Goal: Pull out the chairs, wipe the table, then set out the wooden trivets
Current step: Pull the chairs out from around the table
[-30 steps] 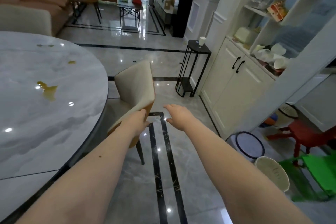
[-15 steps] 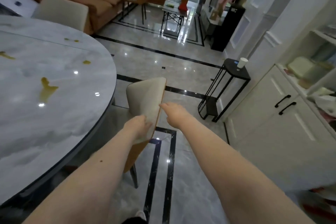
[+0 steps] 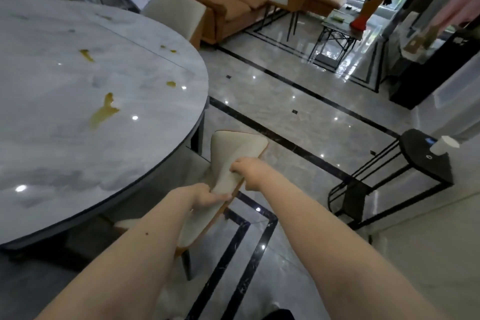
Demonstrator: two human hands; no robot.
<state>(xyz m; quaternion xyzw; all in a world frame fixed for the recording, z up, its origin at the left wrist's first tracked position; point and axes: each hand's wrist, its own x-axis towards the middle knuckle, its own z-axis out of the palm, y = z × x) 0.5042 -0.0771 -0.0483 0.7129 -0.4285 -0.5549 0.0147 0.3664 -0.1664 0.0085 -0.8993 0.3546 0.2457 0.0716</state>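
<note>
Two hands gripped one cream chair [image 3: 235,161] by its backrest: the left hand [image 3: 207,196] clasped the lower edge, the right hand [image 3: 246,167] curled over the side a little higher. That chair stood at the rim of the round marble counter [image 3: 78,150], its seat partly beneath it. Yellow spills [image 3: 104,112] dotted the counter's top. Another cream chair [image 3: 176,13] sat at the far side.
</note>
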